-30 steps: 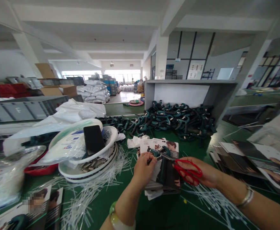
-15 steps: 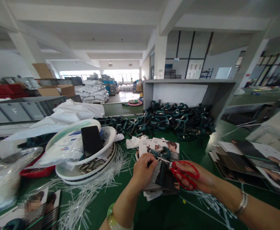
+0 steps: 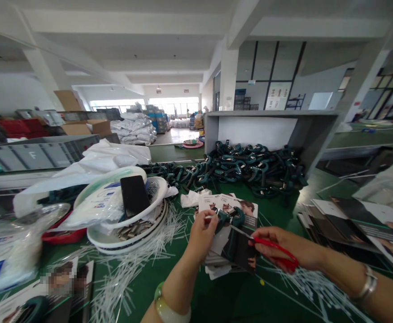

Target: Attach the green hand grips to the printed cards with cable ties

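On a stack of printed cards (image 3: pixel 246 256) lies a dark green handled tool (image 3: pixel 238 216). My left hand (image 3: pixel 203 231) is closed at the tool's left end, thumb and fingers pinched together; what they pinch is too small to name. My right hand (image 3: pixel 284 244) is wrapped round the red handles of the scissors (image 3: pixel 273 251). The scissor blades point left toward the tool, their tip just right of my left fingers. Part of the tool's lower handle rests dark against the dark card print.
Behind the cards is a heap of similar green tools (image 3: pixel 250 168) in a grey bin (image 3: pixel 320 139). At left stand bowls of metal parts (image 3: pixel 129 244) under a black phone (image 3: pixel 135 195). White strips (image 3: pixel 115 273) litter the green table. More cards (image 3: pixel 358 224) lie at right.
The scissors have moved back to the right, away from my left fingers, and their handles have come closer together. The whole view has shifted slightly.
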The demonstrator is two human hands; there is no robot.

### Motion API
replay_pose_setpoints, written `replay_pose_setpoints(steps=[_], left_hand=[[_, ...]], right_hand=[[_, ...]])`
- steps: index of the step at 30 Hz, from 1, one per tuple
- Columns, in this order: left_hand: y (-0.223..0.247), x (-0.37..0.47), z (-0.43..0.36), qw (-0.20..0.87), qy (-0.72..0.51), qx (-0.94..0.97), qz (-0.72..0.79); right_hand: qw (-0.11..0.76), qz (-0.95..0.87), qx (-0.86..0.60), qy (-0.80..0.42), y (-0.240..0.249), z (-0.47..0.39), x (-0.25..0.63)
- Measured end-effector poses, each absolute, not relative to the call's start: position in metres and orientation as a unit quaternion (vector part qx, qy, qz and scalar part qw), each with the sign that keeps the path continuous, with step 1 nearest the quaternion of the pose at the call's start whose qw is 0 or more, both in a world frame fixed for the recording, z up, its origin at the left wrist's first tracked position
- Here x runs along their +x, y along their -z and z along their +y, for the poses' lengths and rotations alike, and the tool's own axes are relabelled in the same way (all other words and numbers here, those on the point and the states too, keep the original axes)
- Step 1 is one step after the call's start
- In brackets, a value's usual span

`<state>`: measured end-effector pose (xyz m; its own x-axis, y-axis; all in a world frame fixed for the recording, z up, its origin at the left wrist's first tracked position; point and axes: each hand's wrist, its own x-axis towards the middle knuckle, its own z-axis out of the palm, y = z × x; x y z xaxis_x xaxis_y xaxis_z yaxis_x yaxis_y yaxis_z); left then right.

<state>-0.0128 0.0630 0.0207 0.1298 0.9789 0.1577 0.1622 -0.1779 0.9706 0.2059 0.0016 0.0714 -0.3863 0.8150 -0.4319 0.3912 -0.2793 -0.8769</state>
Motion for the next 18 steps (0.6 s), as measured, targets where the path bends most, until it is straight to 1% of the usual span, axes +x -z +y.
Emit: replay_pose_setpoints(steps=[2, 4, 7, 11, 18], left_hand=[[-0.022, -0.019, 0.062, 0.45, -0.484, 0.585, 0.47], [-0.024, -0.028, 0.06, 0.406, -0.472, 0.615, 0.484], [-0.023, -0.039, 0.056, 0.343, -0.407, 0.683, 0.499], [-0.017, -0.046, 0.056, 0.38, -0.375, 0.675, 0.51], [-0.018, -0.047, 0.066, 0.442, -0.359, 0.668, 0.478]], right_hand=[[0.113, -0.635, -0.512, -0.568, -0.089, 0.007, 0.206], [0.057, -0.694, -0.488, -0.527, -0.105, 0.016, 0.2], [-0.001, -0.739, -0.474, -0.478, -0.118, 0.034, 0.186], [-0.051, -0.76, -0.469, -0.447, -0.12, 0.05, 0.172], [-0.099, -0.755, -0.488, -0.428, -0.126, 0.063, 0.163]])
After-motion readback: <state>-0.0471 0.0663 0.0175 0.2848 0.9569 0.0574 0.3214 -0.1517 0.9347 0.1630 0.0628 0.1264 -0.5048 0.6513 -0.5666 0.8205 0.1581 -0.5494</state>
